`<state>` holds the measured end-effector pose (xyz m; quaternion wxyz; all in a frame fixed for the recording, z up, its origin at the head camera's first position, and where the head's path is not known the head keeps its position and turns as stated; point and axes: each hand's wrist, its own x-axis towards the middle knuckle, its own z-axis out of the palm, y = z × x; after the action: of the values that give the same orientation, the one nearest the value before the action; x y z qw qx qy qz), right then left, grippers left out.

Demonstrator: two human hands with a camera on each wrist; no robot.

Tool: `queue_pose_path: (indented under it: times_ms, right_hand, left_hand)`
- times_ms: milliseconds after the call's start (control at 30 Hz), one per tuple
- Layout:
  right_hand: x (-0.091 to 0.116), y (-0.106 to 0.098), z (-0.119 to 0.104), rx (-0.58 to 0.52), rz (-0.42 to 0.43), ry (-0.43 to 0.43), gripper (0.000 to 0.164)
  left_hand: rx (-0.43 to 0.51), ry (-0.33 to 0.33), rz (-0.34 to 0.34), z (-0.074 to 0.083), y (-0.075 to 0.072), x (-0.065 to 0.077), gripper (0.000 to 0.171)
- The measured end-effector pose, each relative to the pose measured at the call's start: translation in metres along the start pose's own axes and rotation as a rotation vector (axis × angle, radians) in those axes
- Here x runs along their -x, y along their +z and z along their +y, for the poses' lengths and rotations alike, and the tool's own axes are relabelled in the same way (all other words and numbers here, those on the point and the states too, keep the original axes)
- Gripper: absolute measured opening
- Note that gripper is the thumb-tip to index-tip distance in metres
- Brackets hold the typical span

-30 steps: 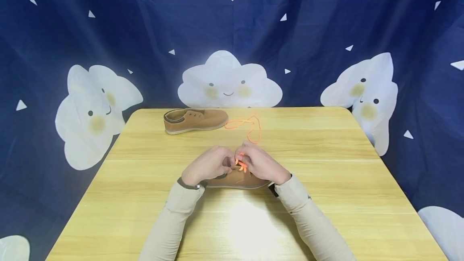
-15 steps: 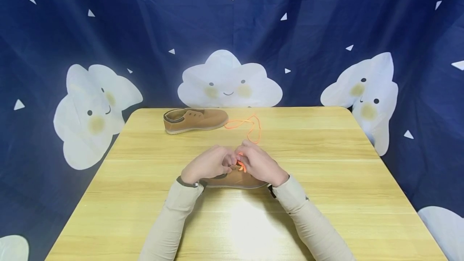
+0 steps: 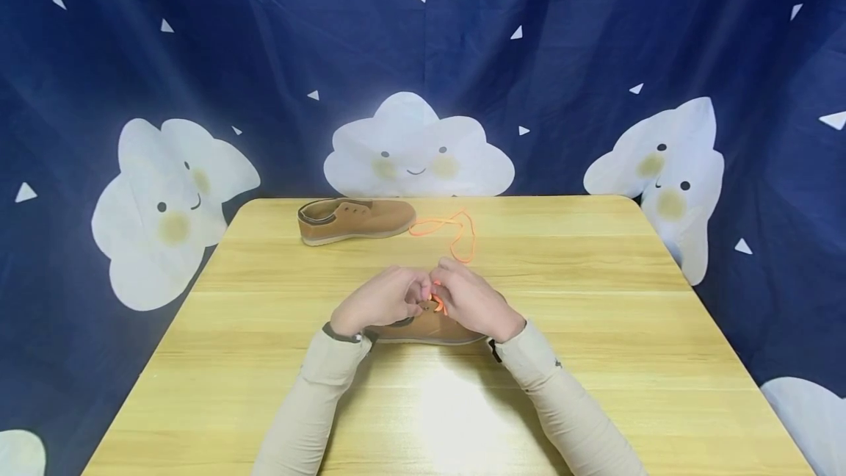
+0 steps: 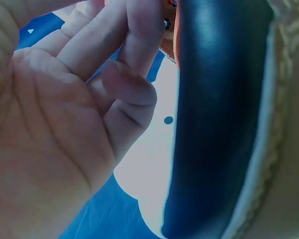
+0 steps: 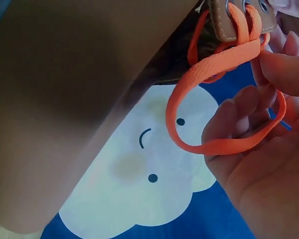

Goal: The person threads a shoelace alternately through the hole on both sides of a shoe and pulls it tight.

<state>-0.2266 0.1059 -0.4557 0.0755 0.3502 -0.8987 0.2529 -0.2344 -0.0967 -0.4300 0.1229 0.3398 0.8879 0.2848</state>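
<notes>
A brown shoe [image 3: 429, 329] sits on the table under both hands, toe to the right. Orange shoelace [image 5: 224, 62] runs through its eyelets and hangs in a loose loop in the right wrist view. My right hand [image 3: 476, 303] pinches this lace between thumb and fingers just beside the eyelet flap. Across from it, my left hand [image 3: 383, 298] is at the shoe's opening, with its fingers bent near the eyelets. The left wrist view cuts off those fingertips, so what they hold is unclear. The shoe's side [image 4: 219, 119] fills much of that view.
Farther back on the wooden table [image 3: 562, 255] lies a second brown shoe [image 3: 377, 219], its eyelets without lace. Beside its toe is another orange lace [image 3: 473, 237] in loose loops. A dark blue curtain [image 3: 562, 79] with cloud faces surrounds the table.
The orange lace bunched over the eyelets has shifted and shows less between my hands. My fingers moved slightly; the far shoe and loose lace stayed put.
</notes>
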Motion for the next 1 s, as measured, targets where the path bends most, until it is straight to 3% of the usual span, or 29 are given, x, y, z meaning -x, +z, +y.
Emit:
queue_pose_path:
  times_ms: [167,300,600,800,1000]
  right_hand:
    - [0.0009,-0.004,0.002,-0.166,-0.083,0.074,0.007]
    - [0.002,-0.0075,0.0029,-0.27,-0.147,0.103,0.006]
    - [0.0008,-0.0057,0.002,-0.244,-0.126,0.087,0.011]
    - [0.0007,-0.0047,-0.0018,-0.245,-0.115,0.133,0.011]
    - [0.0018,-0.0045,-0.006,-0.199,-0.079,0.118,0.011]
  left_hand:
    - [0.022,0.01,-0.005,-0.0019,-0.0002,-0.0001,0.023]
    - [0.023,0.009,-0.008,-0.0025,-0.0006,0.0003,0.022]
    - [-0.014,-0.022,0.02,-0.0006,0.0,0.0,0.023]
    - [-0.064,-0.026,0.045,-0.0003,-0.0004,0.0001,0.026]
    - [-0.024,0.002,0.024,-0.0016,-0.0019,0.0011,0.026]
